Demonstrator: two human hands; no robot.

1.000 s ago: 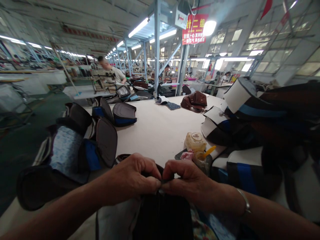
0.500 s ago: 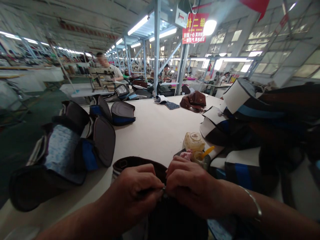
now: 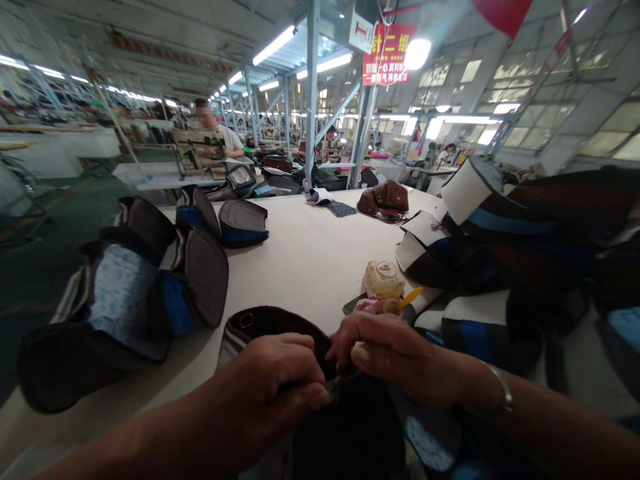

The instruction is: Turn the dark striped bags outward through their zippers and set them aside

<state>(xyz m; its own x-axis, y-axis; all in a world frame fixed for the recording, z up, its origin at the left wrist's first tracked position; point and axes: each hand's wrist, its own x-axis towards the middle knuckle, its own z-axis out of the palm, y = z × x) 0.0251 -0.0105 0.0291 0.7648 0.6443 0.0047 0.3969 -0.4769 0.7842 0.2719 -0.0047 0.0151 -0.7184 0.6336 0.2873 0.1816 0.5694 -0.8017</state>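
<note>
A dark unfinished bag (image 3: pixel 350 427) stands at the table's near edge, right in front of me. Its upper rim has a brown band with a small metal ring on the far left side. My left hand (image 3: pixel 285 390) is closed, thumb against bent forefinger, pinching the bag's near edge. Just beside it, my right hand (image 3: pixel 385 350) has its fingers curled down on the same edge, thumb lying along the top. Between the fingertips is a small shiny bit, too small to make out. Past my right hand sits a yellowish glue container (image 3: pixel 385 279) with a yellow-handled tool (image 3: pixel 411 299).
Half-made bags (image 3: pixel 200 277) line the left of the white table (image 3: pixel 300 260). A tall heap of bag pieces (image 3: pixel 470 267) crowds the right side. Farther back lie a brown leather bag (image 3: pixel 384 200) and fabric scraps (image 3: pixel 343 209). A person (image 3: pixel 220 133) sits at a sewing machine beyond.
My right hand has shifted slightly, its thumb now showing on top, and its fingertips have moved a little away from my left hand's. The view has tilted slightly.
</note>
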